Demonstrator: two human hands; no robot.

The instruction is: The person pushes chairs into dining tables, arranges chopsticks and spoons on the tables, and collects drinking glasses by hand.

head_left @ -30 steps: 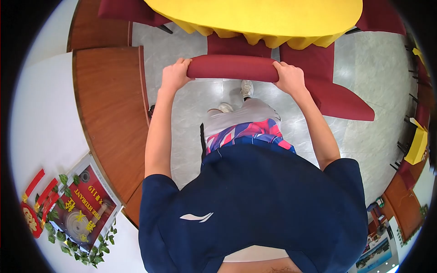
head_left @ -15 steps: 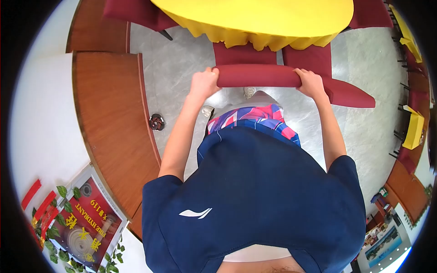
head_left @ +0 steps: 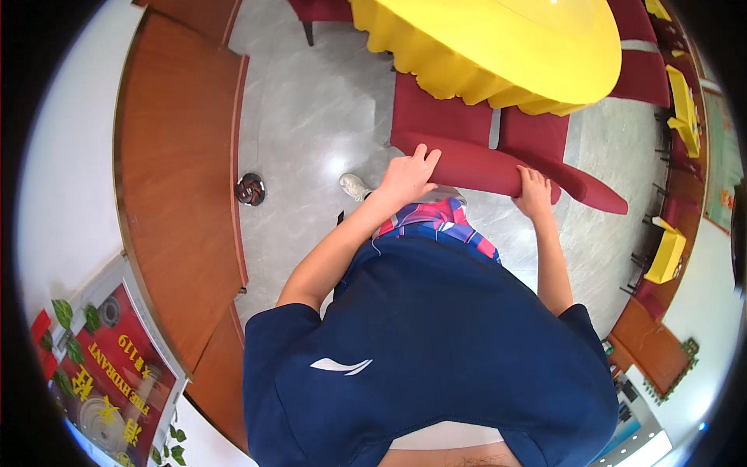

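A dark red upholstered chair (head_left: 476, 170) stands in front of me, its backrest top toward me and its seat partly under a yellow tablecloth (head_left: 467, 66). My left hand (head_left: 411, 177) is at the left end of the backrest, with fingers stretched and apart; it seems to touch the edge only lightly. Over the right end of the same backrest, the fingers of my right hand (head_left: 535, 194) are curled. Just right of it is a second red chair (head_left: 595, 191), close beside the first.
A brown wood-panelled wall (head_left: 183, 156) runs along the left, with a dark round object (head_left: 250, 189) on the floor by its base. A red fire hydrant sign (head_left: 113, 373) is at lower left. More yellow-covered tables (head_left: 667, 253) and red chairs line the far right.
My view has turned, and the table and chair now appear slanted. My left hand has loosened from its wrapped grip on the backrest. The right hand stays on its right end.
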